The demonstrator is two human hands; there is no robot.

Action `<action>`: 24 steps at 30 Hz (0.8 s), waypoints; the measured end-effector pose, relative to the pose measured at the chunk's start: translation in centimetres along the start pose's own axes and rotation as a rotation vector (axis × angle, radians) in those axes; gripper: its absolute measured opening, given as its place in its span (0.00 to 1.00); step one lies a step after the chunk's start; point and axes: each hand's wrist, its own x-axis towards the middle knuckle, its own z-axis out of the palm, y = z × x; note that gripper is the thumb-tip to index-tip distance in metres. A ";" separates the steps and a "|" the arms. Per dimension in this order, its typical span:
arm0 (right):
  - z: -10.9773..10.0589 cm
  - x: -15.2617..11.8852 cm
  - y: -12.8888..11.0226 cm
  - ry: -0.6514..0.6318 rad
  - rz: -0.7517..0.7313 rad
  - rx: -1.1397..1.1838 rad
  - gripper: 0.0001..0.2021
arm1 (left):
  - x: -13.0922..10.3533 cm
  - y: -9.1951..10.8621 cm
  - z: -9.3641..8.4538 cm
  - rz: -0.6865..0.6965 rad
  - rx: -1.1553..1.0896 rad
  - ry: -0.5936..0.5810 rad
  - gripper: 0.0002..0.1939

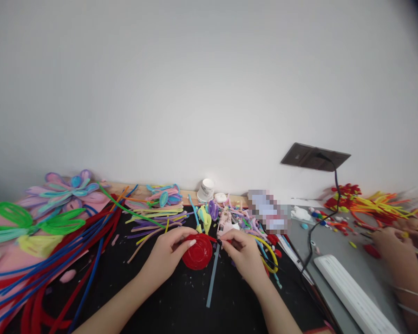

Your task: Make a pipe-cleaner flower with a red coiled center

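My left hand (176, 246) pinches the edge of a flat red coil (197, 252), which looks like wound pipe cleaner. A short red strand runs from the coil's top right to my right hand (240, 248), whose thumb and forefinger are closed on its end. A small dark tip (219, 241) shows at those fingers, partly hidden. Just behind them stands a pale pink tool (225, 222), possibly a glue gun. Below, between both hands, a narrow grey-blue strip (213, 278) lies on the black mat (181, 306).
Red and blue pipe cleaners (90, 250) and fuzzy flowers (62, 195) cover the left. A paper cup (206, 189) stands by the wall. A black cable (311, 236) hangs near a white power strip (351, 294). Another person's hands (393, 246) work at far right.
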 end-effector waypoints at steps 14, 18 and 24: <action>0.2 0.0 -0.5 0.006 -0.109 -0.095 0.06 | 0.1 0.2 0.0 -0.013 -0.015 0.037 0.08; 0.2 -0.1 -0.6 -0.011 -0.138 -0.103 0.07 | 0.2 0.0 0.0 -0.026 -0.057 0.054 0.08; 0.1 -0.2 -1.0 -0.059 -0.190 -0.108 0.11 | 0.3 -0.1 0.0 -0.052 -0.133 0.070 0.08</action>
